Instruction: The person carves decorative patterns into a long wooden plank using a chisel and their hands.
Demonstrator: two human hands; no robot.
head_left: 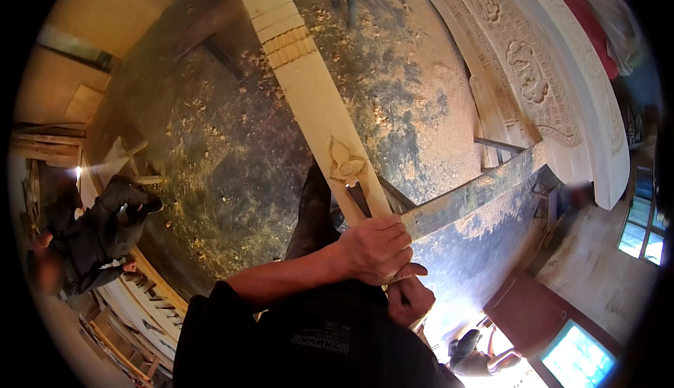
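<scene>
Carving on post in hand: left hand clamping post's near end, right hand just below it, clenched on something hidden, perhaps a chisel. Post running up past leaf motif. Next cut probably needing steady grip beside motif.

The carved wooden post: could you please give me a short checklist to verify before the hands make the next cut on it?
1. Post held: the left hand grips the carved wooden post near its lower end. Ok.
2. Tool grip: the right hand sits just below the left hand; whether it holds a tool is hidden. Cannot tell.
3. Work area visible: the leaf carving lies uncovered above the left hand. Ok.
4. Post support: it crosses a wooden beam; any clamp is not visible. Cannot tell.
5. Floor: wood chips are scattered underfoot. Not ok.
6. Other people: a person in dark clothes is apart, at the left. Ok.
</scene>
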